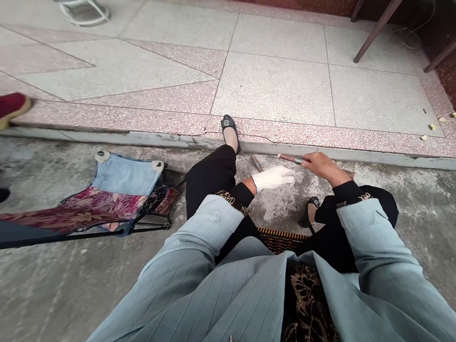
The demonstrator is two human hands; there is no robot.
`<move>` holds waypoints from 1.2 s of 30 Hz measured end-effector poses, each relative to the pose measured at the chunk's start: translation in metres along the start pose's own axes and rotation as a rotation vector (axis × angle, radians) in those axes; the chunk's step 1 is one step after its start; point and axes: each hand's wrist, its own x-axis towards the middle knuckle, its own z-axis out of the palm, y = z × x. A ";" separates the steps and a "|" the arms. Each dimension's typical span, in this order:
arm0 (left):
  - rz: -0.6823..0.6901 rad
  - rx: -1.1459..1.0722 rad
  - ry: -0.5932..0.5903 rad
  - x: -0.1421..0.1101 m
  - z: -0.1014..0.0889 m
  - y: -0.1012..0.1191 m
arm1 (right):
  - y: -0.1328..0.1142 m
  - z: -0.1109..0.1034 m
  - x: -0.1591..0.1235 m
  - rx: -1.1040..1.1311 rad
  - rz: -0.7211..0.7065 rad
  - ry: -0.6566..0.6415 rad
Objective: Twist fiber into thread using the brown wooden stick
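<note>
My right hand is bare and closed around a wooden stick with wire wound about its middle. The stick's pale end points left, above the concrete by the step. My left hand wears a white knitted glove and points right, just below the stick. Its gloved fingers look bent and pressed together; what they hold, if anything, is hidden. A short brown wooden piece shows beyond the glove's wrist end, its lower part covered by the glove. Whether the left hand touches it I cannot tell.
A low tiled step runs across the front, with my one shoe against its edge. A folding chair stands at left, a white stool farther back. Under me is a woven seat. Dark wooden legs stand at upper right.
</note>
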 end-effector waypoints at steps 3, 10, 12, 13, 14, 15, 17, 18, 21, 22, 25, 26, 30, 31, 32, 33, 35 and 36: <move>-0.019 0.030 0.005 -0.004 0.000 -0.002 | -0.001 0.000 -0.002 -0.082 -0.018 -0.203; -0.011 -0.011 0.007 -0.016 -0.010 -0.003 | 0.008 0.000 -0.011 0.368 -0.225 -0.800; 0.000 -0.028 -0.008 -0.012 -0.012 0.001 | 0.009 -0.010 -0.016 0.487 -0.291 -0.801; 0.004 -0.035 -0.019 -0.010 -0.013 0.002 | 0.009 -0.015 -0.019 0.594 -0.311 -0.738; 0.008 -0.049 -0.029 -0.008 -0.013 0.003 | 0.010 -0.020 -0.020 0.697 -0.314 -0.643; 0.014 -0.076 -0.034 -0.006 -0.013 0.004 | 0.011 -0.024 -0.022 0.804 -0.305 -0.518; 0.026 -0.153 -0.022 -0.004 -0.011 0.003 | 0.013 -0.028 -0.022 0.983 -0.252 -0.253; 0.030 -0.187 -0.012 -0.003 -0.010 0.003 | 0.013 -0.028 -0.021 1.051 -0.219 -0.138; 0.041 -0.169 -0.019 -0.002 -0.006 0.004 | 0.014 -0.022 -0.016 1.150 -0.128 0.040; 0.050 -0.128 -0.034 -0.002 -0.006 0.006 | 0.013 -0.020 -0.013 1.146 -0.104 0.055; 0.079 -0.017 -0.063 -0.004 -0.006 0.013 | 0.014 -0.015 -0.008 1.087 -0.052 0.054; 0.085 0.008 -0.065 -0.005 -0.007 0.014 | 0.015 -0.014 -0.007 1.065 -0.040 0.053; 0.103 0.093 -0.054 -0.004 -0.010 0.015 | 0.018 -0.010 -0.003 0.870 0.024 0.075; 0.112 0.125 -0.052 -0.004 -0.010 0.013 | 0.017 -0.010 -0.002 0.766 0.040 0.087; 0.121 0.161 -0.052 -0.002 -0.009 0.010 | 0.015 -0.010 -0.002 0.645 0.050 0.095; 0.128 0.204 -0.055 -0.001 -0.008 0.007 | 0.013 -0.009 -0.002 0.517 0.056 0.091; 0.131 0.308 -0.069 0.002 -0.004 0.001 | 0.008 -0.010 -0.003 0.277 0.052 0.028; 0.128 0.367 -0.077 0.003 -0.002 -0.003 | 0.005 -0.010 -0.003 0.183 0.052 -0.028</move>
